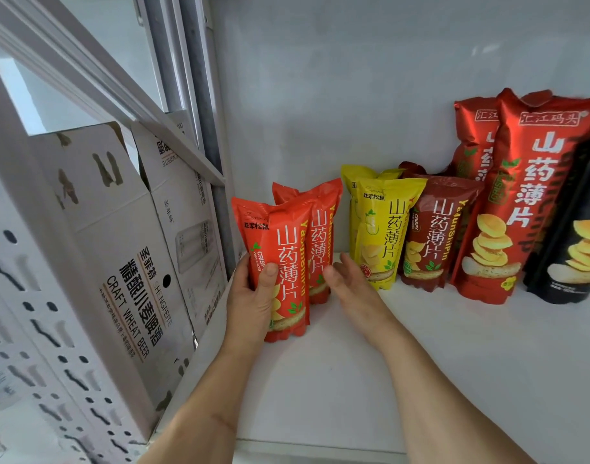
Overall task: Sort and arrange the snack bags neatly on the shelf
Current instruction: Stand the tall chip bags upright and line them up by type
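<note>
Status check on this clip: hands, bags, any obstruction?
Left hand grips front orange bag. Right hand open beside second orange bag. Yellow bags close on right; nothing blocking.

Glossy plastic snack bags (pixel 384 229) (foil-like sheen), matt white shelf (pixel 421 363), cardboard boxes (pixel 119 262).

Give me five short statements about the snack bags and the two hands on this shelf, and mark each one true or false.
1. The left hand grips the front orange bag. True.
2. The right hand holds a yellow bag. False: it holds nothing, its fingers relaxed beside the rear orange bag.
3. The front yellow bag stands between the orange bags and the dark red bag. True.
4. The tall red bag lies flat on the shelf. False: it stands upright.
5. Cardboard boxes stand to the right of the bags. False: they are on the left.
</note>
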Available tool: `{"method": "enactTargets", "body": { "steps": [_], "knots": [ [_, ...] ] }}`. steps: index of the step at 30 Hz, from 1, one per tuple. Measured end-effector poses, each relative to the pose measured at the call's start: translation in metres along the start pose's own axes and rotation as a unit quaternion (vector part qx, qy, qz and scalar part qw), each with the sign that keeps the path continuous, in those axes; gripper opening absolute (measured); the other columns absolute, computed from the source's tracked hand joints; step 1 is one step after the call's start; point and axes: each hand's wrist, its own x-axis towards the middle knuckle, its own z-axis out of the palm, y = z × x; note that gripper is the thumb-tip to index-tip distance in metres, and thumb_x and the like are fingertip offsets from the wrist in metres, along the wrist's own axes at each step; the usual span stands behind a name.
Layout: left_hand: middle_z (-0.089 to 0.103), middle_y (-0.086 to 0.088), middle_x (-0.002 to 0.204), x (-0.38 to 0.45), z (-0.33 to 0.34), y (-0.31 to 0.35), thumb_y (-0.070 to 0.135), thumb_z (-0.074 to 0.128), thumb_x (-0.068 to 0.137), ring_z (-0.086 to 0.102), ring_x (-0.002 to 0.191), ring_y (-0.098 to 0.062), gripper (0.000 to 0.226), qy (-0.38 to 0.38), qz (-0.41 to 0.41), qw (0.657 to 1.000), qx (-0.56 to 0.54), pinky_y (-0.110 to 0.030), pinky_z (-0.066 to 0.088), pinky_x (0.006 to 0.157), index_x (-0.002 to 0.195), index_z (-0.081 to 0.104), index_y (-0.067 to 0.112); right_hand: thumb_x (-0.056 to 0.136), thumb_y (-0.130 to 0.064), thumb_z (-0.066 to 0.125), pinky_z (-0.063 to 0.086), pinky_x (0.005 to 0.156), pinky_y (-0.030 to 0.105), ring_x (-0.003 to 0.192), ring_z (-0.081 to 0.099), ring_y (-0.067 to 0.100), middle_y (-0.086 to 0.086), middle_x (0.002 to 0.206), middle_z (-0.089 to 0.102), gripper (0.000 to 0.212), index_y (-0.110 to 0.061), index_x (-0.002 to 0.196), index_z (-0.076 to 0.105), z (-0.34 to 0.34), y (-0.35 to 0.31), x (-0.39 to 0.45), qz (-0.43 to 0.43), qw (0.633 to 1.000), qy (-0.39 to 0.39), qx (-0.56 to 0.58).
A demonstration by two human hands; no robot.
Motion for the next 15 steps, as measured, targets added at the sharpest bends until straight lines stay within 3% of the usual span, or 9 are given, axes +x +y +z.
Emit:
{"method": "enactTargets", "body": {
  "steps": [2,4,6,7,10,13,15],
  "knots": [
    [0.072,0.005,0.117,0.001,0.003,-0.003,0.08,0.072,0.059,0.071,0.105,-0.019,0.077,-0.019,-0.002,1.0,0.004,-0.047,0.057,0.091,0.122,0.059,0.038,0.043,-0.086,0.072,0.031,0.109,0.026,0.142,0.03,0.005,-0.006,0.161,0.025,0.145,-0.026,0.158,0.006,0.001,0.001,-0.009,0.025,0.999,-0.03,-0.002],
    [0.07,0.001,0.122,0.001,0.007,-0.006,0.077,0.071,0.065,0.07,0.108,-0.023,0.079,-0.044,-0.002,0.999,0.012,-0.053,0.055,0.093,0.129,0.057,0.034,0.057,-0.058,0.087,0.042,0.095,0.013,0.124,0.041,-0.008,-0.013,0.152,0.031,0.135,-0.024,0.157,0.004,0.002,0.0,-0.015,0.04,0.997,-0.068,0.0],
    [0.066,-0.001,0.129,0.002,0.009,-0.009,0.078,0.07,0.065,0.067,0.113,-0.023,0.082,-0.058,0.002,0.998,0.03,-0.053,0.054,0.095,0.132,0.054,0.033,0.076,-0.018,0.083,0.043,0.067,-0.001,0.09,0.041,-0.025,-0.024,0.125,0.037,0.111,-0.02,0.156,0.006,0.003,0.002,-0.017,0.028,0.997,-0.07,-0.007],
    [0.062,-0.001,0.132,0.004,0.009,-0.01,0.08,0.07,0.064,0.065,0.116,-0.023,0.084,-0.06,0.006,0.997,0.041,-0.053,0.053,0.096,0.133,0.053,0.035,0.078,-0.009,0.081,0.041,0.06,-0.003,0.081,0.038,-0.029,-0.028,0.115,0.036,0.107,-0.019,0.156,0.008,0.004,-0.001,-0.02,0.032,0.997,-0.068,-0.019],
    [0.056,-0.001,0.14,0.013,0.006,-0.006,0.087,0.068,0.057,0.063,0.12,-0.02,0.101,-0.067,0.01,0.996,0.051,-0.048,0.055,0.096,0.14,0.045,0.034,0.076,-0.01,0.083,0.036,0.057,-0.006,0.081,0.036,-0.028,-0.027,0.111,0.033,0.109,-0.018,0.156,0.01,0.008,-0.005,-0.023,0.034,0.998,-0.046,-0.042],
    [0.061,0.004,0.135,0.025,0.006,0.006,0.087,0.071,0.047,0.067,0.112,-0.012,0.12,-0.111,0.006,0.993,0.033,-0.028,0.059,0.083,0.147,0.038,0.028,0.076,-0.019,0.084,0.035,0.057,-0.007,0.094,0.04,-0.016,-0.023,0.114,0.034,0.106,-0.017,0.155,0.014,0.011,-0.002,-0.024,0.024,0.997,-0.028,-0.069],
    [0.067,0.006,0.126,0.028,0.011,0.013,0.087,0.073,0.041,0.07,0.107,-0.013,0.121,-0.151,-0.006,0.988,0.03,-0.029,0.059,0.081,0.142,0.042,0.028,0.077,-0.028,0.083,0.035,0.073,-0.005,0.11,0.035,-0.009,-0.019,0.132,0.038,0.106,-0.017,0.156,0.012,0.011,0.002,-0.022,0.011,0.997,-0.007,-0.081]
  ]
}}
